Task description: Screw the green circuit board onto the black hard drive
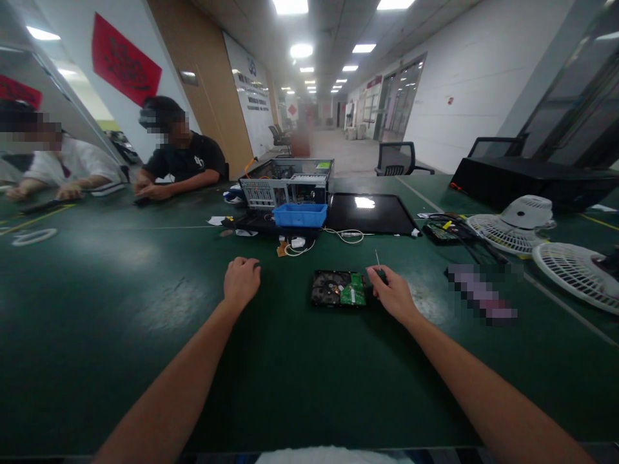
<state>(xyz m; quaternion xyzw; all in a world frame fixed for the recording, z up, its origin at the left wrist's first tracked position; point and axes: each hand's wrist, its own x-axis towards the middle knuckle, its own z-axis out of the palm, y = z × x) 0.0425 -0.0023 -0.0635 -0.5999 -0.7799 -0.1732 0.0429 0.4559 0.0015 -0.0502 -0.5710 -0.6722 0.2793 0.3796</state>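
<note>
Metal hard drive [338, 288]; plastic tray [300, 216] (smooth-looking).

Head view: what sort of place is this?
Probably an electronics workspace in an office-like hall: an open computer case, a hard drive on the green table, and a mesh-backed chair.

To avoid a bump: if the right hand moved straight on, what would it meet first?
Probably the hard drive, by its green end; if the right hand is raised, it may pass over. Height is unclear.

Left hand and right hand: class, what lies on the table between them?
In the head view, a hard drive lies on the green tabletop between the left hand and right hand, nearer the right, its green circuit board showing.
</note>
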